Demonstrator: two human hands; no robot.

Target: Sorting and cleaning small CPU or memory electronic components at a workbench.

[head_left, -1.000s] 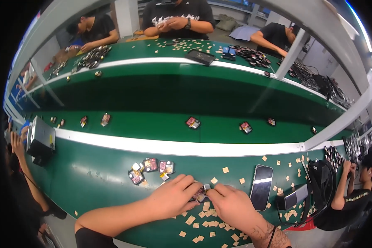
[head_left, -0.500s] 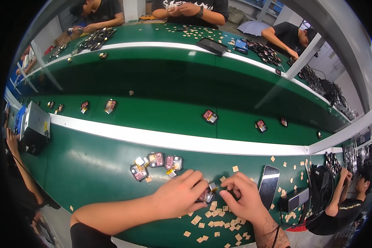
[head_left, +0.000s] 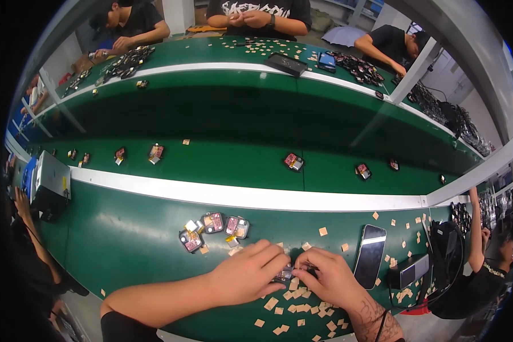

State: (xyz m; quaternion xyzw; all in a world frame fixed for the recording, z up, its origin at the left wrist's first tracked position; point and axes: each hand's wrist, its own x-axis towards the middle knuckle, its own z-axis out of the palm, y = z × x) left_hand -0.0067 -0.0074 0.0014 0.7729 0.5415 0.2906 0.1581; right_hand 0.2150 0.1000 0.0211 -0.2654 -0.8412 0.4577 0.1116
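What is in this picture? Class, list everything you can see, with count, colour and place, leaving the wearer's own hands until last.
Held unit: one, dark and silver, at the fingers of both hands
Open units: three, black cases with reddish boards, near bench, left of centre
Tan squares: many, tan, mostly around and beyond the right hand
Phone: one, dark screen, near bench, right
Boxy device: one, grey and black, right of phone
Metal case: one, grey, left end
Small units: several, mixed colours, green middle lane
Rail: one, white, beyond near bench
Tray: one, black, far bench
Part heaps: several, dark, far bench
Co-workers: at least five, mostly dark tops, opposite and both sides
Left hand: one, bare, gripping held unit
Right hand: one, bare, fingertips at held unit
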